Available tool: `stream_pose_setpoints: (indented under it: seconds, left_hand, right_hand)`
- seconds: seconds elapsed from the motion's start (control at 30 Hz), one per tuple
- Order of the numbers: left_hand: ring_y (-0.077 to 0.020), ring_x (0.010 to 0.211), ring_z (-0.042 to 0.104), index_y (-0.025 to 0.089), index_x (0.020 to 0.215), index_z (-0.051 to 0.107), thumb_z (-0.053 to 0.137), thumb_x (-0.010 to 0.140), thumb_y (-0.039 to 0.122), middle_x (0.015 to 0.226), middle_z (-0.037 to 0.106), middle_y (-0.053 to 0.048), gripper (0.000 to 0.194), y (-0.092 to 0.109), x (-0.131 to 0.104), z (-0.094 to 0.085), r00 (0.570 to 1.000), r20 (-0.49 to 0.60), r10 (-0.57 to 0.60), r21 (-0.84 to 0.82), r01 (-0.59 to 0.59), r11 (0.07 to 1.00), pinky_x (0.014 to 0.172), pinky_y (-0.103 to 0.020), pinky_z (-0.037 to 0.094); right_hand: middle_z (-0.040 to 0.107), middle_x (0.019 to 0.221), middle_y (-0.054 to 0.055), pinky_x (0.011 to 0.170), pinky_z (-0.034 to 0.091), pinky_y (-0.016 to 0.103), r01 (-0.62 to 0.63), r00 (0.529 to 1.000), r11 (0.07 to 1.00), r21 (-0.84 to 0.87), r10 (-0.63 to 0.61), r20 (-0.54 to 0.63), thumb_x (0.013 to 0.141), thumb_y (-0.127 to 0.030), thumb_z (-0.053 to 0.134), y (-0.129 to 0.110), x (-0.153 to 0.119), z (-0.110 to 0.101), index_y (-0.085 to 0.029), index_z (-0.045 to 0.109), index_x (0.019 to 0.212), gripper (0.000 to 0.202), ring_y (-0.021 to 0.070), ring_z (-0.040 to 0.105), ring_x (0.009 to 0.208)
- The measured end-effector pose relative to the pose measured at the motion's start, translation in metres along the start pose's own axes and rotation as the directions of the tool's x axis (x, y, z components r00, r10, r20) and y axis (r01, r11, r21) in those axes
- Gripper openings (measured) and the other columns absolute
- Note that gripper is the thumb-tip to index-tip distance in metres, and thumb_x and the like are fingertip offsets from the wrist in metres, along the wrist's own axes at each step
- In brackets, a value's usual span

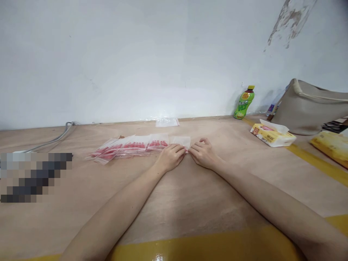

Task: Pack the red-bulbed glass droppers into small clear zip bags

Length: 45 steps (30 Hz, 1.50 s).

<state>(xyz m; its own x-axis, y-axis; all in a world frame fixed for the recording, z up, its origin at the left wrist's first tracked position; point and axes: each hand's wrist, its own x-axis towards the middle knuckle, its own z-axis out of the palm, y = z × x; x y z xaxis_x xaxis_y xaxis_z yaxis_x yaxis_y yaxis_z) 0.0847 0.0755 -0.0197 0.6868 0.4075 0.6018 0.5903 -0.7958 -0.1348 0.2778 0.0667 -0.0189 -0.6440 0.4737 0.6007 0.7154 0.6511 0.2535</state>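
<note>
My left hand [172, 157] and my right hand [202, 153] meet near the middle of the table, fingers curled on the near edge of a small clear plastic bag [182, 140]. Both hands pinch that edge, where a little red shows between the fingertips. Just left of my left hand, a long overlapping row of clear bags with red pieces inside [134, 145] lies flat. Behind the hands, against the wall, rests a stack of clear bags [166, 122].
A green bottle [244, 102] stands by the wall at the right. Near it are a yellow tissue pack [272, 134], a grey bag [312, 108] and another yellow pack [331, 146]. A grey cable [51, 139] and a blurred-out object [35, 177] lie at the left.
</note>
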Motion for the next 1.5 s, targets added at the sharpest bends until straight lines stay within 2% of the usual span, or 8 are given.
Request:
stream_pose_setpoints:
  seconds: [0.17,0.43,0.53,0.77,1.13,1.5]
  left_hand:
    - [-0.0196,0.085,0.058,0.015,0.086,0.061,0.042,0.087,0.016,0.090,0.065,-0.006,0.019,0.000,0.002,0.002,0.998,-0.012,0.058,0.046,-0.057,0.997,0.077,-0.034,0.047]
    - [-0.0183,0.080,0.059,0.013,0.083,0.060,0.040,0.087,0.015,0.085,0.064,-0.008,0.021,0.001,0.004,0.001,0.991,-0.031,0.133,0.122,-0.129,0.984,0.072,-0.031,0.046]
    - [-0.0180,0.077,0.059,0.012,0.078,0.059,0.040,0.087,0.013,0.080,0.064,-0.007,0.022,0.000,0.005,0.001,0.985,-0.026,0.172,0.153,-0.167,0.974,0.069,-0.031,0.046]
    - [-0.0170,0.070,0.058,0.012,0.077,0.057,0.040,0.087,0.012,0.074,0.062,-0.006,0.020,-0.002,0.006,0.001,0.977,-0.041,0.209,0.222,-0.195,0.955,0.065,-0.030,0.044]
    - [-0.0165,0.070,0.059,0.013,0.075,0.056,0.040,0.088,0.015,0.071,0.062,-0.005,0.020,-0.014,0.000,-0.009,0.981,-0.088,0.172,0.293,-0.140,0.946,0.065,-0.029,0.044]
    - [-0.0168,0.064,0.056,0.012,0.071,0.056,0.038,0.090,0.015,0.067,0.059,-0.005,0.026,-0.016,-0.002,-0.008,0.996,-0.002,0.091,0.311,-0.086,0.947,0.063,-0.029,0.043]
  right_hand:
    - [0.064,0.074,0.006,0.080,0.028,0.035,-0.011,1.000,0.999,0.045,0.011,-0.005,0.089,-0.022,0.034,-0.006,0.001,-0.001,-0.019,0.064,0.083,0.030,0.0157,0.051,0.074]
    - [0.064,0.072,0.006,0.077,0.029,0.032,-0.007,0.998,0.997,0.073,0.011,-0.054,0.088,-0.019,0.035,-0.008,0.000,0.000,-0.017,0.064,0.085,0.029,0.0153,0.051,0.071]
    - [0.063,0.070,0.005,0.076,0.029,0.032,0.006,0.998,0.999,0.054,-0.003,-0.063,0.088,-0.020,0.036,-0.008,0.001,0.000,-0.017,0.064,0.083,0.028,0.0148,0.051,0.070]
    - [0.061,0.066,0.003,0.074,0.026,0.033,0.043,0.986,0.999,-0.022,-0.046,-0.162,0.085,-0.017,0.041,-0.007,0.000,0.001,-0.015,0.061,0.076,0.022,0.0134,0.049,0.067]
    - [0.063,0.066,0.002,0.077,0.024,0.033,-0.054,0.981,0.999,-0.004,0.052,-0.187,0.083,-0.016,0.043,0.014,-0.015,-0.007,-0.017,0.060,0.074,0.019,0.0124,0.050,0.066]
    - [0.064,0.068,0.002,0.081,0.025,0.036,-0.068,0.991,0.997,-0.042,0.063,-0.118,0.083,-0.017,0.044,0.024,-0.023,-0.011,-0.017,0.061,0.074,0.020,0.0140,0.052,0.070]
